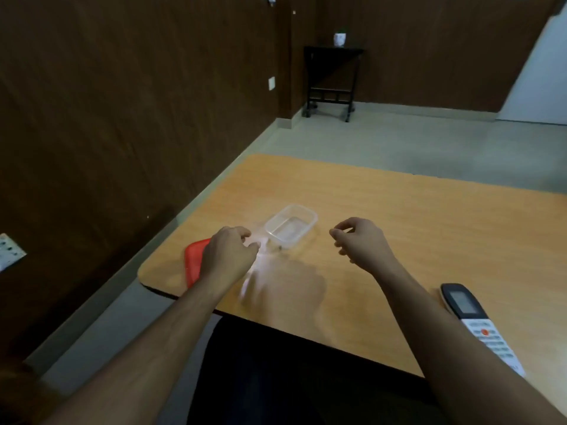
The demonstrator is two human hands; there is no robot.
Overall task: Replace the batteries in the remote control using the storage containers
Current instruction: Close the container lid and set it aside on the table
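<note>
1. One remote control [478,323] lay face up at the table's [399,216] near right edge, right beside the right forearm.
2. One red lid [194,262] sat flat under the left wrist.
3. Left hand [228,251] hovered, fingers curled; what it pinched was too blurred to tell.
4. Right hand [359,240] hung loosely curled, holding nothing.
5. One clear container [291,225] stood between the hands, apparently holding nothing.

Black cart [331,81] w/ white cup [339,39] (far corner), wall outlets [9,251].
</note>
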